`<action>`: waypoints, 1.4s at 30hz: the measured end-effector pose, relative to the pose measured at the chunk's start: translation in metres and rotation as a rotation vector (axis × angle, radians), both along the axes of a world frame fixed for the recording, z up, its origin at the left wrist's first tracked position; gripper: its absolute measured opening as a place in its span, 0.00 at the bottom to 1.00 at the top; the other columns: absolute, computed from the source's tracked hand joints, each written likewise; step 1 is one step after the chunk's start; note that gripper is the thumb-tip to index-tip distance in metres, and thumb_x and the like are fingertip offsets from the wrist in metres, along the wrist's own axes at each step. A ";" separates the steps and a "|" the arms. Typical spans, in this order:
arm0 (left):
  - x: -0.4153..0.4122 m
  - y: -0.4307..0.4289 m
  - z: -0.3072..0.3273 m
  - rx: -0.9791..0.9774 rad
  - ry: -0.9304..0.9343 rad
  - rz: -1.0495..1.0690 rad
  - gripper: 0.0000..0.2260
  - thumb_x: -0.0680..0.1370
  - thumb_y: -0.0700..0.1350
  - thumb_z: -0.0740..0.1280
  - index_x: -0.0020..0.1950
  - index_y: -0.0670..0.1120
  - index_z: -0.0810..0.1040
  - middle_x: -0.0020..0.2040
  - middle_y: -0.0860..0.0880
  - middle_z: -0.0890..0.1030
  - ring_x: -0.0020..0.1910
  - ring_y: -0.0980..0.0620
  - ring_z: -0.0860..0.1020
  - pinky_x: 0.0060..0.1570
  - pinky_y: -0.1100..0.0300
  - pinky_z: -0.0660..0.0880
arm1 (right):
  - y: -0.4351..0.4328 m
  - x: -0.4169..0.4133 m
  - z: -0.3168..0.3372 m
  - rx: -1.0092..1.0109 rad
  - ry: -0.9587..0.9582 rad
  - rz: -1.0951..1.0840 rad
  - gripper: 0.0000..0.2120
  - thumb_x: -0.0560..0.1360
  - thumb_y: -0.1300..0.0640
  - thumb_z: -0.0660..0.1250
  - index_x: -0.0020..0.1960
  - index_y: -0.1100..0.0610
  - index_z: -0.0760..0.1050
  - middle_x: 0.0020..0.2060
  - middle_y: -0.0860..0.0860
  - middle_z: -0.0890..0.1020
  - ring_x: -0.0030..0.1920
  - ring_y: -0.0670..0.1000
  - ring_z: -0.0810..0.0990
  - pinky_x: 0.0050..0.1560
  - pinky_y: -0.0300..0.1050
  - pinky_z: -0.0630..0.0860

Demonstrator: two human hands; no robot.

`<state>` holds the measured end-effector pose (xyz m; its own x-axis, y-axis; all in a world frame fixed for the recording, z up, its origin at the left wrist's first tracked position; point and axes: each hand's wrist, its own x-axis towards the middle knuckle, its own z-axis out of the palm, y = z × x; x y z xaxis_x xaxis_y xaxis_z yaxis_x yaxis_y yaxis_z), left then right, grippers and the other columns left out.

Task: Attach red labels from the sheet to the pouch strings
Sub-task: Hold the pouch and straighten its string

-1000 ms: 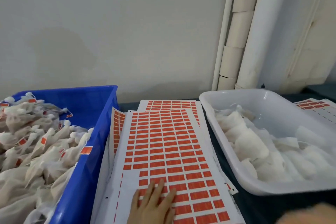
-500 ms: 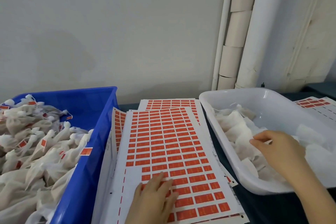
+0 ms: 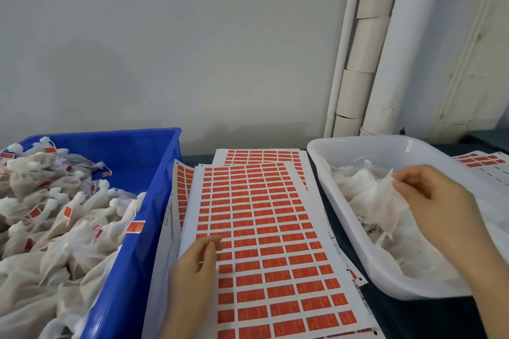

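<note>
The top sheet of red labels [image 3: 264, 217] lies in the middle on a stack of like sheets. My left hand [image 3: 192, 272] rests on its lower left part, with curled thumb and fingertips pinching at a red label [image 3: 217, 242] near the sheet's left edge. My right hand [image 3: 438, 201] is over the white tray [image 3: 330, 190] on the right and pinches the top corner of a white mesh pouch [image 3: 382, 201], lifting it from the heap of other pouches. Its string is too fine to make out.
A blue bin [image 3: 157, 195] on the left holds several pouches with red labels [image 3: 57, 217] on them. More label sheets [image 3: 479, 161] lie behind the white tray. White pipes [image 3: 385, 69] run up the wall at the back right. The table edge is out of view.
My right hand came in from the lower right, reached into the white tray and took hold of a pouch. My left hand went from lying flat to curled fingers at the sheet's left edge.
</note>
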<state>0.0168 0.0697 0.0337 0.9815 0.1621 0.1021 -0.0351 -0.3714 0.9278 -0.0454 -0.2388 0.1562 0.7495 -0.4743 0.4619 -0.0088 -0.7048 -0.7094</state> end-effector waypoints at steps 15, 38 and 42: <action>-0.006 -0.008 0.054 -0.297 -0.151 -0.454 0.21 0.68 0.63 0.62 0.60 0.60 0.73 0.53 0.69 0.79 0.53 0.67 0.78 0.42 0.74 0.75 | 0.129 0.027 0.003 -0.043 0.111 0.698 0.14 0.78 0.53 0.59 0.47 0.32 0.71 0.48 0.23 0.74 0.52 0.26 0.71 0.46 0.18 0.67; 0.023 -0.038 0.039 -0.322 0.129 -0.233 0.09 0.70 0.51 0.74 0.45 0.55 0.75 0.43 0.56 0.78 0.43 0.53 0.78 0.27 0.71 0.73 | 0.129 0.075 -0.067 0.136 0.187 0.483 0.07 0.72 0.51 0.69 0.39 0.39 0.75 0.37 0.34 0.79 0.40 0.36 0.78 0.33 0.23 0.69; 0.024 -0.039 0.032 -0.178 0.091 -0.194 0.07 0.68 0.56 0.74 0.43 0.58 0.79 0.41 0.62 0.80 0.43 0.57 0.78 0.29 0.73 0.70 | 0.127 0.076 -0.075 0.082 0.187 0.503 0.08 0.73 0.52 0.68 0.38 0.40 0.75 0.38 0.35 0.79 0.42 0.35 0.78 0.35 0.22 0.70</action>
